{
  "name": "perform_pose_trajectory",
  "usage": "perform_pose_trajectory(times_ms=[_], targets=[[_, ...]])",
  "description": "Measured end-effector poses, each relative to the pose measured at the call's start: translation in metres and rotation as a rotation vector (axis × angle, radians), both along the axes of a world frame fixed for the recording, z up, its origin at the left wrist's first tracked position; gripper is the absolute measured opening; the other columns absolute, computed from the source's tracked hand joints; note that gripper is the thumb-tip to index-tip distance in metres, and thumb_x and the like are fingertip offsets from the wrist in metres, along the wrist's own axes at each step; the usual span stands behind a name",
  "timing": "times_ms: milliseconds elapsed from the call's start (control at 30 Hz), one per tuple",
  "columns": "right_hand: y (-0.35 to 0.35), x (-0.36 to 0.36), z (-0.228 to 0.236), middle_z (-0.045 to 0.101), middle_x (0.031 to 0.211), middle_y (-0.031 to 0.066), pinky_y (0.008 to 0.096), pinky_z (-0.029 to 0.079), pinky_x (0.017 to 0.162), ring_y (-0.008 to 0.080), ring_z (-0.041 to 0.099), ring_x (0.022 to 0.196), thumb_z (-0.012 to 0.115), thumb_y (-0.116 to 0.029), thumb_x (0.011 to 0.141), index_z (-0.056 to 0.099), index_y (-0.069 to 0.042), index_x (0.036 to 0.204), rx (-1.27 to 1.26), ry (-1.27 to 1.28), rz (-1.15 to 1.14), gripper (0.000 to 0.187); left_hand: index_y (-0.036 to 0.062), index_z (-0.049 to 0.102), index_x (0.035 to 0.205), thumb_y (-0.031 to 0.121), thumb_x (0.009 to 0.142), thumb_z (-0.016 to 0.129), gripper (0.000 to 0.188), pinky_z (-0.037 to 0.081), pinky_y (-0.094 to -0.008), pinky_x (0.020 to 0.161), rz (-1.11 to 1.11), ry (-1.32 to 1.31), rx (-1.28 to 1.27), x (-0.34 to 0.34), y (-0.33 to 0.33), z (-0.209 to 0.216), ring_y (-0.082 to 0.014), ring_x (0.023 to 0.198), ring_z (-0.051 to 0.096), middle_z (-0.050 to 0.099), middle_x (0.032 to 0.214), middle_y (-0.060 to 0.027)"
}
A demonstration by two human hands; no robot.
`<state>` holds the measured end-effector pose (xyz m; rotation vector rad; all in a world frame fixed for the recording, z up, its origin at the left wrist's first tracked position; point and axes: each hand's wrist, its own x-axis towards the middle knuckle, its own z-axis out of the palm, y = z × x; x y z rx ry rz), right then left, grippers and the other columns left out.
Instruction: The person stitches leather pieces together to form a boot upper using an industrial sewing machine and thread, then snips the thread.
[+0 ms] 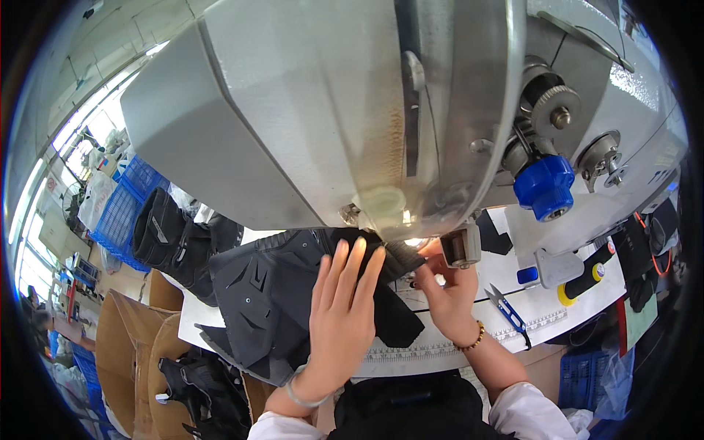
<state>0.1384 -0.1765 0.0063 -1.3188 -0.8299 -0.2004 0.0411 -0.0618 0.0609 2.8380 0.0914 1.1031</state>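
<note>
A black fabric piece [257, 301] with slits and a small eyelet lies on the white table under the head of a grey sewing machine [308, 110]. My left hand [345, 308] rests flat on it, fingers stretched toward the lit needle area. Just right of that light, my right hand [451, 293] has its thumb and fingers closed at the ribbed edge of the black piece; a metal machine part hides some fingertips. The needle itself is hard to make out.
Blue-handled thread snips [506, 312] lie right of my right hand, near a printed ruler strip [440, 352] along the front edge. A black thread spool [584, 276] sits farther right. At left are a black goods pile [183, 242], a cardboard box [121, 345] and a blue crate [125, 213].
</note>
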Motion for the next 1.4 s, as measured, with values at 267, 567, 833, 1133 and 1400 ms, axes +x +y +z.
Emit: perform_pose_trajectory(times_ms=[267, 567, 833, 1133, 1400], targets=[[0.024, -0.035, 0.021, 0.055, 0.109, 0.0212, 0.0362, 0.041, 0.091, 0.0219, 0.053, 0.105, 0.048, -0.014, 0.087, 0.052, 0.006, 0.091, -0.075, 0.682, 0.643, 0.021, 0.0019, 0.057, 0.108, 0.019, 0.072, 0.066, 0.041, 0.037, -0.0418, 0.094, -0.105, 0.511, -0.172, -0.097, 0.04, 0.091, -0.0325, 0.11, 0.048, 0.05, 0.118, -0.0167], [0.05, -0.043, 0.027, 0.061, 0.062, 0.011, 0.0219, 0.049, 0.05, 0.0141, 0.061, 0.056, 0.05, -0.024, 0.09, 0.056, 0.007, 0.078, 0.089, 0.64, 0.257, 0.034, -0.0037, 0.056, 0.104, 0.028, 0.081, 0.059, 0.039, 0.044, -0.0321, 0.079, -0.434, 0.673, -0.082, 0.025, 0.108, 0.1, -0.0257, 0.088, 0.057, 0.06, 0.099, -0.0165], [0.042, -0.036, 0.023, 0.061, 0.058, 0.0136, 0.0225, 0.049, 0.047, 0.0158, 0.061, 0.052, 0.045, -0.021, 0.092, 0.056, 0.009, 0.078, 0.066, 0.621, 0.39, 0.035, 0.0008, 0.053, 0.108, 0.05, 0.075, 0.061, 0.06, 0.041, -0.033, 0.082, -0.464, 0.911, -0.261, 0.061, 0.106, 0.072, -0.023, 0.091, 0.052, 0.056, 0.1, -0.0133], [0.038, -0.033, 0.019, 0.061, 0.061, 0.0155, 0.0242, 0.05, 0.052, 0.0182, 0.063, 0.056, 0.044, -0.015, 0.092, 0.055, 0.01, 0.08, 0.116, 0.663, 0.457, 0.03, 0.0027, 0.055, 0.111, 0.041, 0.085, 0.052, 0.047, 0.038, -0.0278, 0.087, -0.528, 1.036, -0.464, 0.055, 0.091, 0.085, -0.0186, 0.1, 0.052, 0.057, 0.11, -0.0094], [0.031, -0.023, 0.019, 0.058, 0.055, 0.0136, 0.0252, 0.047, 0.044, 0.0185, 0.058, 0.046, 0.047, -0.009, 0.089, 0.054, 0.007, 0.083, 0.143, 0.719, 0.471, 0.019, -0.0018, 0.056, 0.102, 0.047, 0.082, 0.053, 0.053, 0.043, -0.0293, 0.074, -0.357, 0.842, -0.586, 0.038, 0.085, 0.058, -0.0185, 0.079, 0.056, 0.061, 0.086, -0.0128]])
